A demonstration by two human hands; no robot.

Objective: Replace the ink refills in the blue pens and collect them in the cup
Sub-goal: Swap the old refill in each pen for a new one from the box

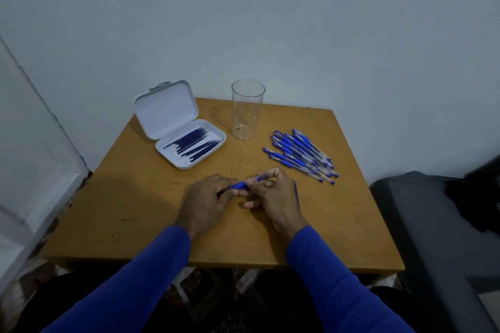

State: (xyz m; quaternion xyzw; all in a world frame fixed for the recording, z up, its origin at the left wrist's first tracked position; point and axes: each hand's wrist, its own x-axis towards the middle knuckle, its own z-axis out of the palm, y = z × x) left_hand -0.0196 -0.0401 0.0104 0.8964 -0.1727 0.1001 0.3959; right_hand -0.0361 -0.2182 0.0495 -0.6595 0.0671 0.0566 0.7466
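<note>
Both hands hold one blue pen (241, 185) above the surface (135, 219) centre: left hand (208, 199) fingers curled around its dark end, right hand (272, 193) fingers pinching the grip. Cup (247, 109) at 12 o'clock; pen pile (301, 154) at 2 o'clock; refill case (186, 138) at 10 o'clock.

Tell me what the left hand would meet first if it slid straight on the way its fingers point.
The left hand points right, along the blue pen it grips. It would meet the right hand first, which pinches the pen's other end; they look almost touching already.
</note>
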